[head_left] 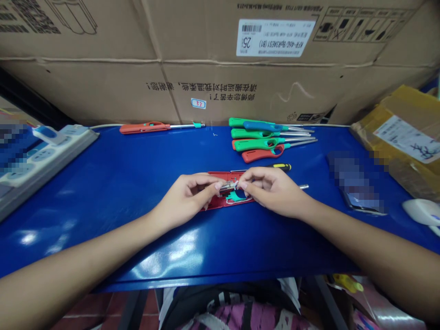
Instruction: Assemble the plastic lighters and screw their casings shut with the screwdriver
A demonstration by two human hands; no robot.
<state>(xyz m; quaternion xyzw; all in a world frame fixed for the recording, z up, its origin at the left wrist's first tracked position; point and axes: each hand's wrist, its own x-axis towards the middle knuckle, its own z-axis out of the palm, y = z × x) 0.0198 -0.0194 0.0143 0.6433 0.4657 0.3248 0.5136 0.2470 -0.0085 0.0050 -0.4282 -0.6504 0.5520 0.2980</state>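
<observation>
Blue tabletop (pixel 185 250) between near edge (pixel 220 282) and hands (pixel 177 201) on small clear piece (pixel 226 186)

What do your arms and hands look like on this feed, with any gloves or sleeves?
The left hand and right hand are bare, with no gloves, rings or watch visible. No sleeves show on the forearms; the upper arms are out of view.

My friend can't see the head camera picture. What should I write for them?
A left hand holds a small clear part, with the right hand at its end, over an opened red lighter case on a shiny blue table. Behind are a yellow-and-black screwdriver, stacked colorful lighters and a big cardboard box.
</observation>
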